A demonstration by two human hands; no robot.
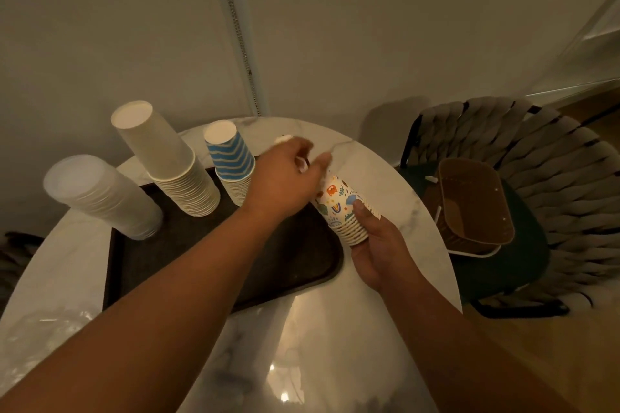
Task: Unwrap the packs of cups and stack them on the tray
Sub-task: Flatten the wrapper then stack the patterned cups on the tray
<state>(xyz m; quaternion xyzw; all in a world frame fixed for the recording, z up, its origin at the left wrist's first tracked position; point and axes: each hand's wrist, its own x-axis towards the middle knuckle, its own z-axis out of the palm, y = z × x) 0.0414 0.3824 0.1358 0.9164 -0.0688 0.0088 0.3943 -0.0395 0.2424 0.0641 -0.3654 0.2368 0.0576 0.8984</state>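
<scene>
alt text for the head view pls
Right hand grips a printed cup stack beside a dark tray; left hand reaches over its top. Three upturned cup stacks stand on the tray, on a marble table.

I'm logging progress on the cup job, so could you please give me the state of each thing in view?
Clear cup stack: upside down on the tray.
White cup stack: upside down on the tray.
Blue striped cup stack: upside down on the tray.
Patterned cup stack: upside down, held above the table.
Right hand: grips the patterned stack's lower part.
Left hand: at that stack's top, fingers curled.
Tray: near half bare.
Basket: on the chair.
</scene>
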